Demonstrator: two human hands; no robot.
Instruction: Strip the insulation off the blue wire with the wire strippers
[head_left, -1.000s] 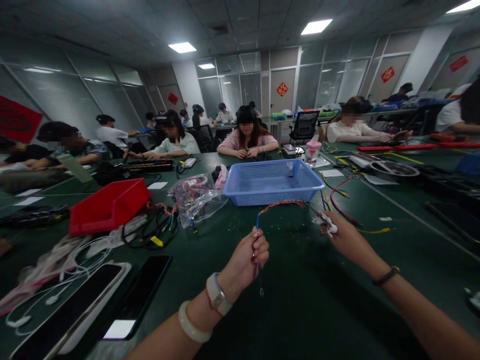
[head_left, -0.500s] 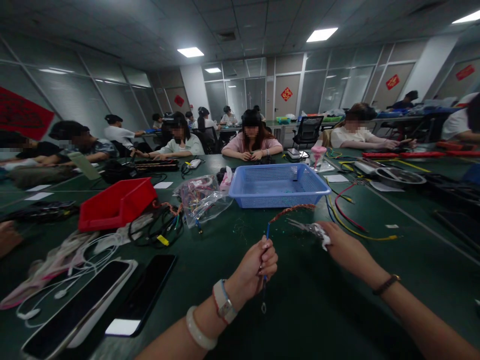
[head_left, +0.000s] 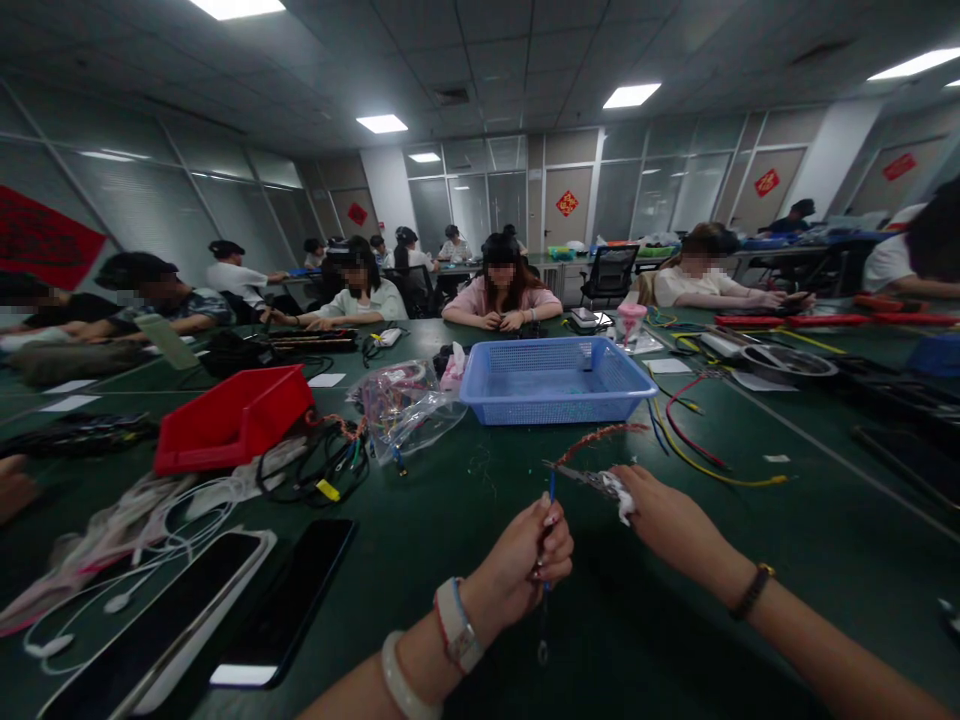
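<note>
My left hand [head_left: 534, 555] is closed round a blue wire [head_left: 553, 487]. Bare copper strands [head_left: 600, 436] fan out from its top to the right, and a ring terminal [head_left: 543, 653] hangs from the lower end below my fist. In my right hand [head_left: 660, 510] is a pair of scissors [head_left: 589, 478], its handles wrapped in something white [head_left: 621, 496]. The blades point left and their tips meet the wire just above my left fingers, where the copper begins; whether they are closed on it I cannot tell.
A blue plastic basket [head_left: 555, 408] stands beyond my hands. Leftward are a clear bag [head_left: 412, 415] of wires, a red bin [head_left: 232, 425], black cables, white earphones and two phones. Yellow and red cables [head_left: 720, 478] lie to the right. Several people sit around the tables.
The scissors have moved left and slightly down, from beside the copper strands to the wire. My left hand has shifted a little right and down with the wire. The view has tilted slightly.
</note>
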